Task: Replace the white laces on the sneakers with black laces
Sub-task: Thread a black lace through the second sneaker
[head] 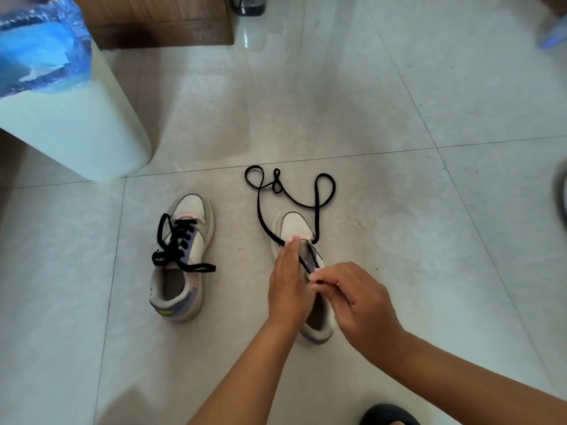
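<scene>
Now right sneaker (294,225) toe away; black lace (260,216) trailing ahead.

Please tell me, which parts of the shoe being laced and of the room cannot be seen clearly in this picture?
Head view only:
- Eyelets of the right shoe: hidden under the left hand and right hand.
- Black lace: its tip disappears between the right fingers.
- Dark shape: cut off by the bottom edge.
- Objects at the right edge: blurred.
- Bin: contents hidden by its blue bag.
</scene>
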